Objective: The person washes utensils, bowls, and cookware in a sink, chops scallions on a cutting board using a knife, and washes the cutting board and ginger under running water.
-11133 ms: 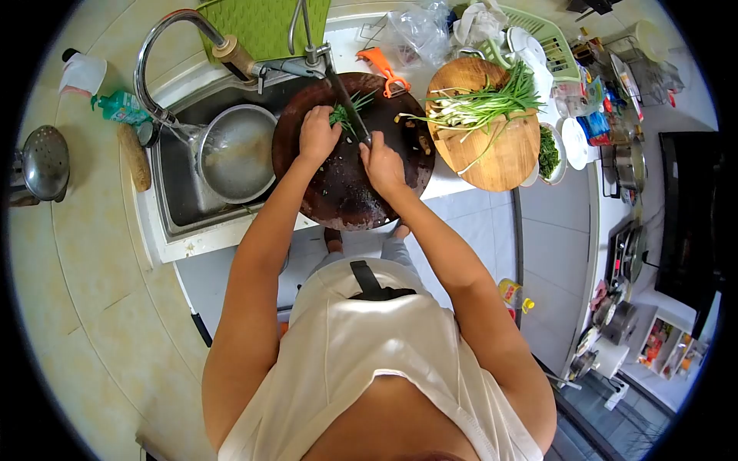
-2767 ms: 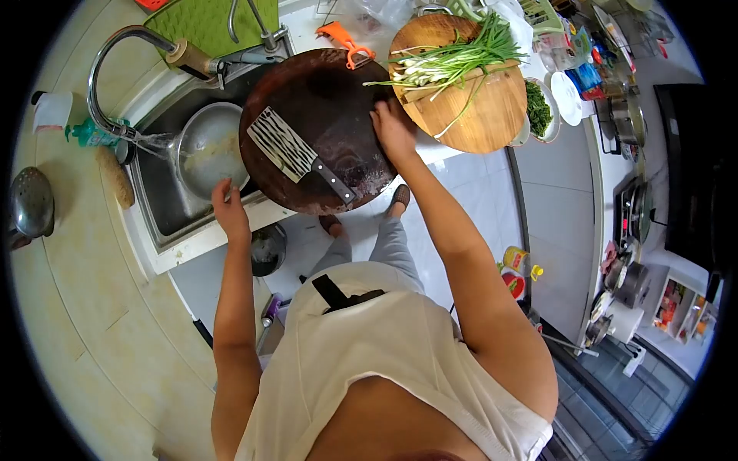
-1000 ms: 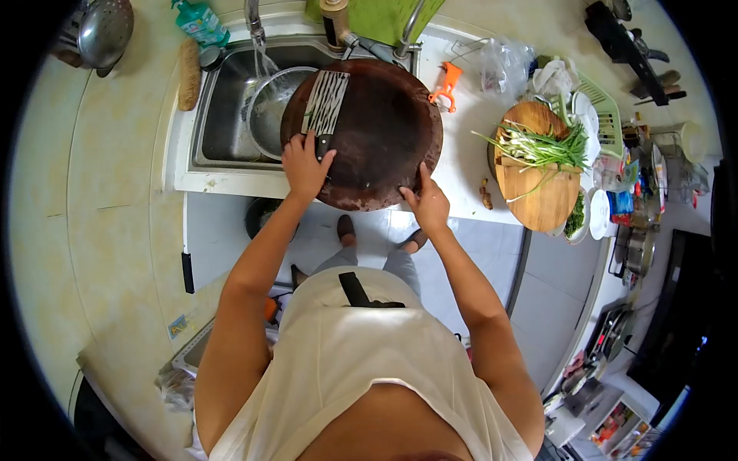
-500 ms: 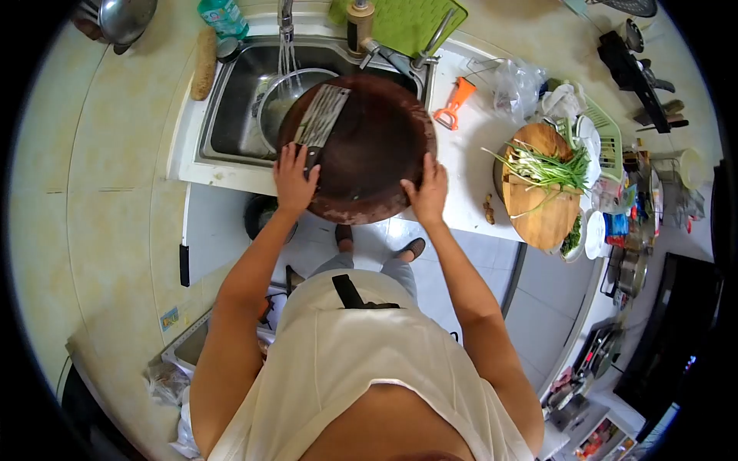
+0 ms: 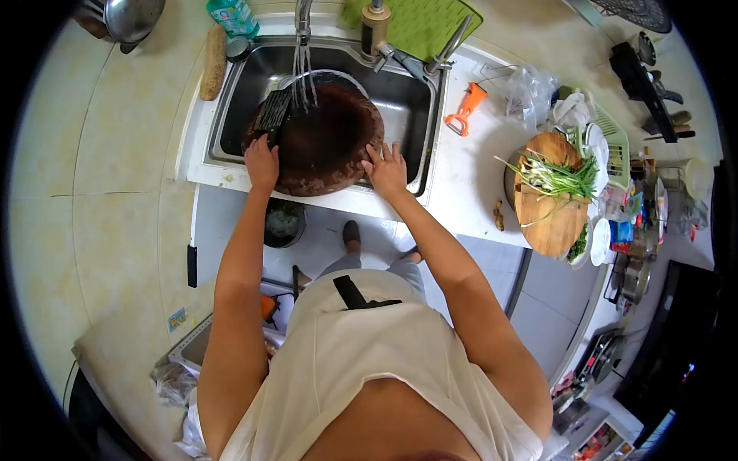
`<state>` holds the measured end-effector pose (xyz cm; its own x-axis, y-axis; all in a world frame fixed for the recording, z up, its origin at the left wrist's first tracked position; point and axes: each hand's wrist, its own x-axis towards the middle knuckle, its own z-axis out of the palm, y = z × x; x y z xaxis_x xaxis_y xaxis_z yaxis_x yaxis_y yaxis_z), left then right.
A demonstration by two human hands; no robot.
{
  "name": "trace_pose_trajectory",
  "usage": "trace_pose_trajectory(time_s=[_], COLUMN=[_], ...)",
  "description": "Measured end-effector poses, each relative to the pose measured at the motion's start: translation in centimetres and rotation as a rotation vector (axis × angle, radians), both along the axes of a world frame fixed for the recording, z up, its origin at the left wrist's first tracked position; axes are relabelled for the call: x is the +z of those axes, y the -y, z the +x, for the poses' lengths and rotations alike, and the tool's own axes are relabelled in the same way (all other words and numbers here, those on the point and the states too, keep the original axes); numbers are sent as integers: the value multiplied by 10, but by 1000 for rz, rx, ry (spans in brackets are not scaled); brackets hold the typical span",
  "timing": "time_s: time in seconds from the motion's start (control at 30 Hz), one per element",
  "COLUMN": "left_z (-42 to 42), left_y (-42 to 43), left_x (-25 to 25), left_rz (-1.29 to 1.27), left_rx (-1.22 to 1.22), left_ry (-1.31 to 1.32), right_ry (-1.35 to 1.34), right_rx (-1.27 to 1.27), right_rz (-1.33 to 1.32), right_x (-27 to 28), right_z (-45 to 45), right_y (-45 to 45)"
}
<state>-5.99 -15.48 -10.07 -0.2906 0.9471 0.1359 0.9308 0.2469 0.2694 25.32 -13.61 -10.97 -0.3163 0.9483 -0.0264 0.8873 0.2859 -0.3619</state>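
The round dark cutting board point(image 5: 330, 138) is over the sink point(image 5: 407, 115), under the running water. My left hand point(image 5: 262, 163) grips the board's left edge, its fingers by the lower end of the cleaver point(image 5: 273, 111), whose handle is hidden. My right hand point(image 5: 387, 170) holds the board's right edge, with some fingers spread. Behind the board, the rim of a metal basin point(image 5: 338, 75) shows. Water falls from the faucet point(image 5: 303, 19) past the board's far side.
Right of the sink lie an orange peeler point(image 5: 467, 109) and a plastic bag point(image 5: 530, 94). Scallions point(image 5: 565, 177) rest on a round wooden board point(image 5: 550, 230). A brown loofah-like object point(image 5: 214, 63) and a green bottle point(image 5: 233, 17) are at the left. A bin point(image 5: 284, 224) stands below.
The dark board, with the cleaver on it, has moved left from the counter's edge over the sink, into the water stream. Both hands have moved with it, and the view has shifted.
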Motion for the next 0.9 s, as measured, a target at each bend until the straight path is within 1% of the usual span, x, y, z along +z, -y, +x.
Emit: trace_pose_trajectory(time_s=[0.07, 0.17, 0.2, 0.3, 0.33, 0.37, 0.43, 0.47, 0.53, 0.63, 0.67, 0.73, 0.8, 0.9], left_z=[-5, 1, 7, 18, 15, 18, 38, 40, 49, 59, 64, 68, 72, 76], left_y=[-5, -10, -12, -19, -25, -32, -48, -56, -67, -81, -84, -89, -96, -106], left_x=[0, 11, 14, 17, 0, 6, 36, 49, 75, 88, 94, 91, 89, 88], left_rz=[61, 144, 170, 244, 284, 269, 219, 212, 186, 160, 161, 176, 168, 167], left_rx=[42, 94, 107, 142, 155, 268, 486, 498, 497, 445, 420, 357, 352, 332], left_ry=[16, 79, 109, 319, 387, 723, 1390, 1569, 1668, 1777, 1801, 1858, 1861, 1855], right_ry=[18, -108, -205, -354, -394, -441, -539, -546, -560, -455, -390, -280, -176, -26], right_rx=[2, -66, -60, -115, -164, -236, -383, -430, -525, -524, -583, -543, -478, -418], right_rz=[-48, -4, 88, 182, 262, 183, 24, -10, -76, -139, -60, -99, -136, -78], right_x=[0, 11, 15, 21, 18, 20, 25, 24, 23, 23, 20, 16, 14, 19], right_z=[-12, -29, -34, -43, -45, -46, -47, -50, -53, -55, -58, -52, -44, -38], right_y=[-15, -32, -39, -74, -89, -106, -138, -153, -182, -210, -215, -223, -233, -237])
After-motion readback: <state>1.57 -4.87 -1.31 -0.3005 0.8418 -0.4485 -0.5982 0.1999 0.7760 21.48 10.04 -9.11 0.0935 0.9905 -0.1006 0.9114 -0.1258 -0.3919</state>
